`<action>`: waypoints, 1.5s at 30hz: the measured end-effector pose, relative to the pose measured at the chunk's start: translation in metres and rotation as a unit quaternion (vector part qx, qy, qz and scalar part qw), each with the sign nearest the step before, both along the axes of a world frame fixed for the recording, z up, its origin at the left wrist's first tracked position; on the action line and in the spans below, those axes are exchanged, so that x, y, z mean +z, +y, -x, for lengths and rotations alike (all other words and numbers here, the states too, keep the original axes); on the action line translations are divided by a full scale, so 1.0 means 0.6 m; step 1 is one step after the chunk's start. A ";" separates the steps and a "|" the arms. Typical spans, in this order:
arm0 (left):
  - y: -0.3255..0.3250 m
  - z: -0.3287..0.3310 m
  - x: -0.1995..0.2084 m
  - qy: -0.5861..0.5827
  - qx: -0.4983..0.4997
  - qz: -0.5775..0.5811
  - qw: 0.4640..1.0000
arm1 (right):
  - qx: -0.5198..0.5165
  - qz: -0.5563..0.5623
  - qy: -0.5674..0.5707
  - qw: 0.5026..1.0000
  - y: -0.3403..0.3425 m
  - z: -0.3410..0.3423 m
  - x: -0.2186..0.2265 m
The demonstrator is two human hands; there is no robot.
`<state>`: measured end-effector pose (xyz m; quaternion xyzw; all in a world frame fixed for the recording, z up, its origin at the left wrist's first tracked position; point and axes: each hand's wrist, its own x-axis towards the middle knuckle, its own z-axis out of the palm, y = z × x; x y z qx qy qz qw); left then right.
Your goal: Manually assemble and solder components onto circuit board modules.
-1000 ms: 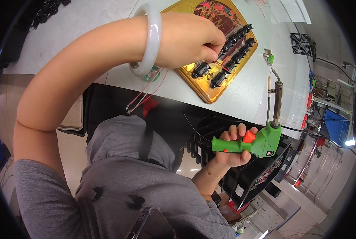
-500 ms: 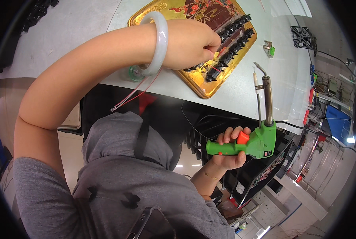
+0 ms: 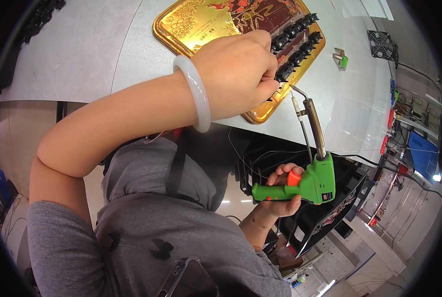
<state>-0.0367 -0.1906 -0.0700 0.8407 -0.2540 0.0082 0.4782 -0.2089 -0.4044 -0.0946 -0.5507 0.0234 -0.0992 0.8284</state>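
Observation:
My right hand [image 3: 282, 208] grips a green soldering gun [image 3: 319, 180] with an orange trigger, its long metal barrel pointing up. The bent tip and thin feed tube come close to the tray's right edge, by the lower row of black parts [image 3: 298, 55]. My left hand [image 3: 241, 74] is over the gold tray [image 3: 179, 29], its fingers pinched at the near end of those parts. The thin red wire it held a moment ago is mostly hidden behind the hand now. Another row of black parts [image 3: 294, 33] lies alongside.
The tray rests on a pale table [image 3: 132, 54]. A small green-and-metal piece [image 3: 340, 59] lies to its right, and a black fan [image 3: 381, 45] stands farther off. A black cable [image 3: 369, 159] trails right from the gun. Dark racks [image 3: 325, 218] stand below the table edge.
The soldering gun has moved left, bringing its tip to the tray edge beside my left hand. My left hand has shifted slightly down and right, with its forearm lower.

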 end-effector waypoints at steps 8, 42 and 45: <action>-0.008 0.008 -0.022 -0.032 0.040 0.061 0.997 | -0.013 -0.009 0.023 1.000 0.003 0.005 -0.002; -0.014 0.012 -0.030 -0.101 0.046 0.055 0.992 | -0.025 0.092 0.035 0.995 0.022 0.005 -0.022; -0.012 0.014 -0.031 -0.103 0.043 0.053 0.992 | -0.027 0.074 0.042 0.996 0.026 0.008 -0.033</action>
